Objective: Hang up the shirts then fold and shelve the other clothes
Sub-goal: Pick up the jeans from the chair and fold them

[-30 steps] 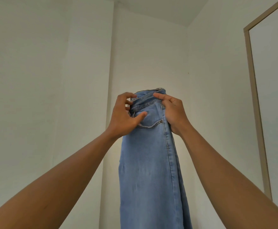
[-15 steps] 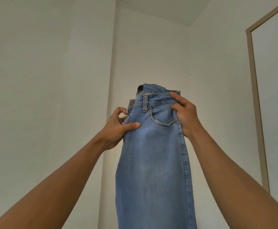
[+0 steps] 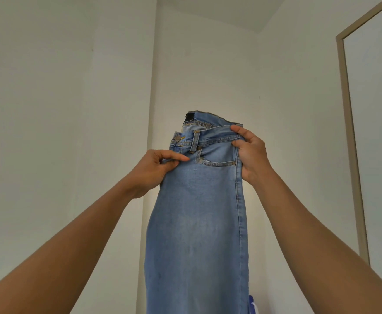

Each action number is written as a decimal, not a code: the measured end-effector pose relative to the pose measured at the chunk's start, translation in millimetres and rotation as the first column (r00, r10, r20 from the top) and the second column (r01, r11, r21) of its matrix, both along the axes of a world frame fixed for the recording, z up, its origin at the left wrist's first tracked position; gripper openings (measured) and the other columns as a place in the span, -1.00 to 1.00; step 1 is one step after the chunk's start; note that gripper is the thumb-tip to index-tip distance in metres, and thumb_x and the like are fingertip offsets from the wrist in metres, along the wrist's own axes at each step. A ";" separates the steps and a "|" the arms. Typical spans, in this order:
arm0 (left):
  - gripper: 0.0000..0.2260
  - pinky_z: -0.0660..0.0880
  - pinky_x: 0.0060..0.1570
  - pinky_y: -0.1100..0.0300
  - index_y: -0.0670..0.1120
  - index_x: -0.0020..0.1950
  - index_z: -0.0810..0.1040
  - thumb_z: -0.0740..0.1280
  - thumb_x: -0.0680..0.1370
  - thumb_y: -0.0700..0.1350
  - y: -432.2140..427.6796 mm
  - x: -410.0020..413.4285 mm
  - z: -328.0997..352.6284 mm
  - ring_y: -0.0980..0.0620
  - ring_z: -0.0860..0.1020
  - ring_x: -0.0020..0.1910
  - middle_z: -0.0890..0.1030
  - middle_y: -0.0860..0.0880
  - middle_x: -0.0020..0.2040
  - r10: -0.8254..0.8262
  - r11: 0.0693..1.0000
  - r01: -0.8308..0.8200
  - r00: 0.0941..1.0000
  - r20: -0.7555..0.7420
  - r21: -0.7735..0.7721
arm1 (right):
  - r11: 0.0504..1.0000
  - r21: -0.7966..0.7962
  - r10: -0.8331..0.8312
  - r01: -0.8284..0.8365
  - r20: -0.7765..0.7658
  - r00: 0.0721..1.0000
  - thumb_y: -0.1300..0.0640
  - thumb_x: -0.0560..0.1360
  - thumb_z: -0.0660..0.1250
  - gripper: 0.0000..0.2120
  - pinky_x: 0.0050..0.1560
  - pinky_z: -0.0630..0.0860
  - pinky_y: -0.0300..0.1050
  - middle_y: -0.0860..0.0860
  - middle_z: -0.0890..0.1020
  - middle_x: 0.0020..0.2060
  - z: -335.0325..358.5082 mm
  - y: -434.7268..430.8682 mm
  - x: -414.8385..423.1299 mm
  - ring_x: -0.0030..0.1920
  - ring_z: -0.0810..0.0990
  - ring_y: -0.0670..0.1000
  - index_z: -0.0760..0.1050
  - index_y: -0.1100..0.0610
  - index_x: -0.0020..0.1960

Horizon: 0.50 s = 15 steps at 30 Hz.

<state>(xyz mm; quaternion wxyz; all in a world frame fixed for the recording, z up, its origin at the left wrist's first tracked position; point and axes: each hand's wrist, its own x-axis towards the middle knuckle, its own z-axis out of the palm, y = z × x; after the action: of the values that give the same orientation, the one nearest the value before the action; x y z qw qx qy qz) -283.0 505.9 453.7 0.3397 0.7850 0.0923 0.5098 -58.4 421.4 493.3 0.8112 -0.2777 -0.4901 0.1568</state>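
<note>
Here, the pair of light blue denim jeans (image 3: 199, 223) is hanging upright in mid-air in front of the person, held at arm's length with the waistband at the top and the legs dropping straight down past the bottom edge of the view. The fabric is looking faded down the thigh, with a metal button and a belt loop showing at the waistband, a curved front pocket with a rivet below it, and a dark label peeking out inside the back of the waist. The left hand (image 3: 153, 171) is pinching the left edge of the jeans just under the waistband, fingers curled and thumb pressing on the cloth. The right hand (image 3: 251, 155) is gripping the right side seam, fingers closing over the top of the waistband. Behind them, a plain white wall corner (image 3: 151, 87) is rising, and a beige-framed panel (image 3: 353, 155) is standing at the far right.
</note>
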 end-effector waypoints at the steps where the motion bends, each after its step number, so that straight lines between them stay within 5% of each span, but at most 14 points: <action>1: -0.75 0.61 -0.20 0.11 0.01 0.02 0.73 0.27 0.65 -0.22 0.1 0.1 -1.3 0.10 0.66 -0.01 0.70 0.08 0.05 0.037 0.999 -0.037 0.999 0.014 0.009 | 1.000 0.001 0.006 -0.006 0.002 1.000 0.51 0.55 0.16 -0.59 -0.10 0.68 -0.05 0.14 0.69 0.02 0.4 0.6 -1.0 -0.12 0.73 0.06 0.62 0.16 0.18; 4: -0.78 0.63 -0.08 0.15 0.04 0.13 0.70 0.37 0.59 -0.22 1.5 -0.2 -6.9 0.12 0.64 0.08 0.69 0.13 0.11 -0.051 0.998 0.053 0.995 0.090 -0.020 | 1.000 -0.004 0.002 -0.002 0.020 1.000 0.50 0.55 0.17 -0.59 -0.01 0.68 0.01 0.15 0.69 0.06 2.5 3.1 0.0 -0.04 0.72 0.09 0.63 0.15 0.19; 8: -0.43 0.61 0.09 0.13 0.04 0.38 0.55 0.52 0.41 -0.31 -1.0 -1.0 -4.9 0.12 0.62 0.19 0.60 0.14 0.26 -0.145 0.989 0.146 0.989 0.039 -0.010 | 1.000 -0.012 0.017 -0.017 0.038 0.999 0.50 0.54 0.18 -0.58 0.10 0.65 0.08 0.15 0.69 0.08 4.6 4.1 2.6 0.07 0.70 0.16 0.63 0.14 0.19; 12: -0.40 0.60 0.12 0.10 0.07 0.40 0.51 0.51 0.43 -0.33 -6.7 6.7 6.6 0.11 0.61 0.20 0.54 0.07 0.32 -0.118 0.993 0.119 0.987 0.110 -0.009 | 0.965 -0.019 0.262 -0.262 0.084 0.961 0.41 0.52 0.29 -0.72 -0.05 0.68 0.00 0.09 0.73 -0.05 -3.3 -16.0 19.3 -0.06 0.72 0.08 0.67 0.09 -0.03; 15: -0.40 0.60 0.12 0.15 0.03 0.44 0.48 0.46 0.46 -0.39 -9.7 10.6 12.5 0.15 0.62 0.17 0.55 0.09 0.29 -0.122 0.992 0.123 0.978 0.168 0.005 | 0.897 -0.093 0.442 -0.433 0.130 0.887 0.24 0.27 0.57 -0.79 -0.12 0.68 0.00 0.07 0.73 -0.11 -47.7 -22.3 32.9 -0.12 0.72 0.07 0.71 0.04 -0.12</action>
<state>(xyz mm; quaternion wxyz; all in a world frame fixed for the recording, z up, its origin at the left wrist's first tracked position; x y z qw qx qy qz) -272.5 496.2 466.2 0.3791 0.7424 0.0160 0.5522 -25.5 399.1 445.6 0.7076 -0.1956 -0.5937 0.3295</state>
